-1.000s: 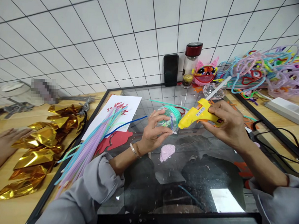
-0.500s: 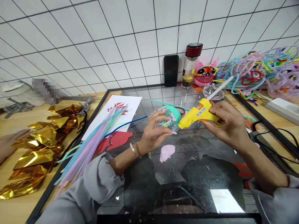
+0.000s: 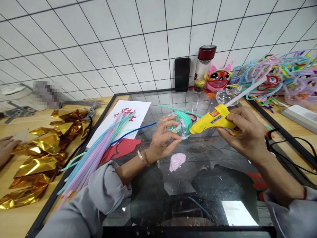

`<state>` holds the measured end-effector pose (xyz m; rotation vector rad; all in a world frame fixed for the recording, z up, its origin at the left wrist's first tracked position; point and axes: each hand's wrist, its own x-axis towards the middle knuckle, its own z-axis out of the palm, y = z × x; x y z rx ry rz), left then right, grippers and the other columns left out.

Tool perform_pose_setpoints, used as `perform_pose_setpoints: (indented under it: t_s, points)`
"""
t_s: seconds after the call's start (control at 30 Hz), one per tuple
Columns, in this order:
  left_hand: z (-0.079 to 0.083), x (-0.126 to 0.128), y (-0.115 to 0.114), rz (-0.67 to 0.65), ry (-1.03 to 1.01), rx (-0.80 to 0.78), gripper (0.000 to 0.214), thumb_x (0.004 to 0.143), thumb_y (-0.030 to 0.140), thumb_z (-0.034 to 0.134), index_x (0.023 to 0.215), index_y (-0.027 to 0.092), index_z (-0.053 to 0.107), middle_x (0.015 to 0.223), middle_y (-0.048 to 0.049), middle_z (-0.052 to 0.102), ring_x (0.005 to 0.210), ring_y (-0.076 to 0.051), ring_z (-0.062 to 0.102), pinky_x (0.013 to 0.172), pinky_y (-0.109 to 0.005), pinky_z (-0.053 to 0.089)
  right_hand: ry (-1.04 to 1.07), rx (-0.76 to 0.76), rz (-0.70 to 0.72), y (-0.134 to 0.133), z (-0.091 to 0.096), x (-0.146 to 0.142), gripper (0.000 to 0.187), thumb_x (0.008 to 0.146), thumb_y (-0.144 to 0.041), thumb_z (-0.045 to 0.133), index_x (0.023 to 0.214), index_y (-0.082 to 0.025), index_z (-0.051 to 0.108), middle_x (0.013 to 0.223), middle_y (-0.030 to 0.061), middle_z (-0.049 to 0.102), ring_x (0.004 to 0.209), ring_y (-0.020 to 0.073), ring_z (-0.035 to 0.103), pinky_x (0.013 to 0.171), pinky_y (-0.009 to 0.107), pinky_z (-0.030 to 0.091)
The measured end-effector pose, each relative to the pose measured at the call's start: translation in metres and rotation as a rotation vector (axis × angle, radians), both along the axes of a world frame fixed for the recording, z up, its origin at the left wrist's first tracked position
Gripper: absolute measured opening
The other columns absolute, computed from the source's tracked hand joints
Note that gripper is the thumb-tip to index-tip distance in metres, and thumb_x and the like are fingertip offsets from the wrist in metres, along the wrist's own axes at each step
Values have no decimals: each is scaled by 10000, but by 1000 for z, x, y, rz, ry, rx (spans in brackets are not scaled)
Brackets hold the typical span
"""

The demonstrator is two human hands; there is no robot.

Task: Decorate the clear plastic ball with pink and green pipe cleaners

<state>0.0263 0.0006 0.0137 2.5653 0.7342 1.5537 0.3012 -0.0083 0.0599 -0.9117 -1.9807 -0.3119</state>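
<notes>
Hiding part of the ball point(image 3: 185, 122), left fingers point(image 3: 169, 136); glue gun point(image 3: 210, 121) tip indistinct.

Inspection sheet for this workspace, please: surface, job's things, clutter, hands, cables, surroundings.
Surface: dark glass, black-framed, small scraps on it.
Job's things: round craft piece with green bands; yellow glue gun, white stick protruding behind.
Clutter: pastel strips, red cutout, lilac piece, gold foil, tangled strands.
Hands: left hand holds the craft piece; right hand grips the glue gun, nozzle close to the craft piece.
Cables: black, looping at right.
Surroundings: tiled wall, phone, bottle; another person's hand beside the foil.
</notes>
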Motion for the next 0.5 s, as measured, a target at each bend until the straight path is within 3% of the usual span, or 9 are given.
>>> perform_pose_setpoints:
  t_s: [0.17, 0.5]
  points:
    - [0, 1, 3, 74, -68, -77, 25, 860, 178, 660, 842, 182, 642, 1159, -87, 596, 1278, -267, 533, 1090, -544, 443, 44, -16, -47, -1, -1, -3, 121, 840, -280, 670, 939, -283, 601, 835, 70, 584, 739, 252, 603, 588, 406, 515]
    - [1, 3, 5, 164, -180, -181, 73, 897, 219, 627, 846, 166, 621, 1184, -98, 594, 1250, -238, 559, 1081, -489, 456, 98, 0, -133, -1, -10, -14, 114, 817, -271, 702, 817, -246, 591, 785, 60, 555, 714, 225, 576, 567, 367, 485]
